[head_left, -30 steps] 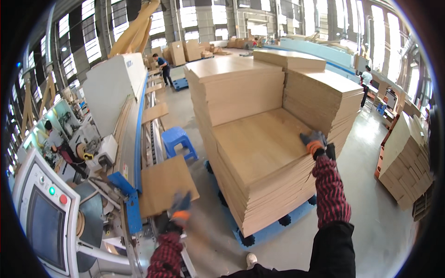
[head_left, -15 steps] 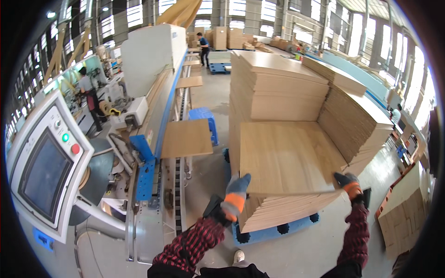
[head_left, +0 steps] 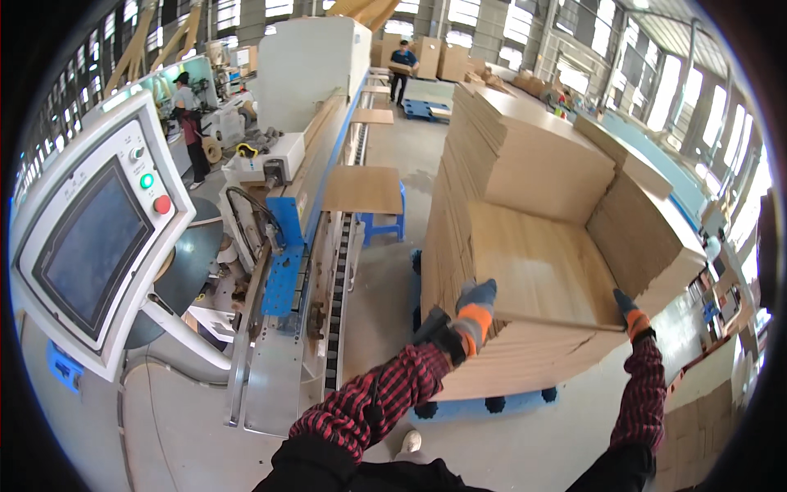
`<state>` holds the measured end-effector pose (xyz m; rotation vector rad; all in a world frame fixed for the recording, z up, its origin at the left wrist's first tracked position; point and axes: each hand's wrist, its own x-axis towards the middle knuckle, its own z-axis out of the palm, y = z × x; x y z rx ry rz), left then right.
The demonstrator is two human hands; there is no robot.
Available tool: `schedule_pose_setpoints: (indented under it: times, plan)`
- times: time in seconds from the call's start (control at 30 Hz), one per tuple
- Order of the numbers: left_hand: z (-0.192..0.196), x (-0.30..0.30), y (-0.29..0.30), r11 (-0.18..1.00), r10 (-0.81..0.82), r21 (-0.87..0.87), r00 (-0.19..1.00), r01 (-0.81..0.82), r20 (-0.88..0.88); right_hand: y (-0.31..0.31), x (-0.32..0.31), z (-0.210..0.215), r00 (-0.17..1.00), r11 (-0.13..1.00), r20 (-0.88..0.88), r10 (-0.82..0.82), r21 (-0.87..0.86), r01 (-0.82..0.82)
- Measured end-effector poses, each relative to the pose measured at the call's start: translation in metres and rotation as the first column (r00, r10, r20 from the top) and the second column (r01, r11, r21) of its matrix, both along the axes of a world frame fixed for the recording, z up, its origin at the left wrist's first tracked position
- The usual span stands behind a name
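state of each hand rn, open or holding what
Left hand: holding the top panel at its near left corner.
Right hand: holding the same panel at its near right corner.

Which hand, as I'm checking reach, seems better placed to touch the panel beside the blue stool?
Probably the left hand: at the stacked sheet's left corner, it is closer to that panel; the right hand is at the sheet's right corner.

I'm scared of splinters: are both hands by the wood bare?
No: the left hand and right hand both wear grey-and-orange gloves.
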<state>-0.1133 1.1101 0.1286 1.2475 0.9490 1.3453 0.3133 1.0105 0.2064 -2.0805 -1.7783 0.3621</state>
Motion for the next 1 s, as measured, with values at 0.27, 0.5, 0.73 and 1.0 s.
schedule_pose_setpoints:
  times: [0.27, 0.5, 0.73, 1.0]
  plan:
    - [0.035, -0.099, -0.054, 0.985, -0.113, -0.085, 0.935, 0.150, 0.337, -0.040, -0.053, 0.003, 0.959, 0.999, -0.283, -0.022, -0.039, 0.011]
    - [-0.056, -0.265, -0.232, 0.757, 0.357, -0.649, 0.784, 0.077, 0.509, -0.113, -0.228, -0.004, 0.877, 0.991, -0.480, 0.016, -0.111, -0.079]
    - [-0.106, -0.368, -0.292, 0.587, 0.295, -0.373, 0.618, -0.719, -0.728, -0.108, -0.396, -0.069, 0.505, 0.969, -0.859, -0.084, -0.190, -0.161]
    - [-0.116, -0.342, -0.234, 0.916, 0.388, 0.342, 0.244, -0.212, -0.889, -0.090, -0.460, -0.244, 0.260, 0.925, -0.906, -0.334, -0.368, -0.092]
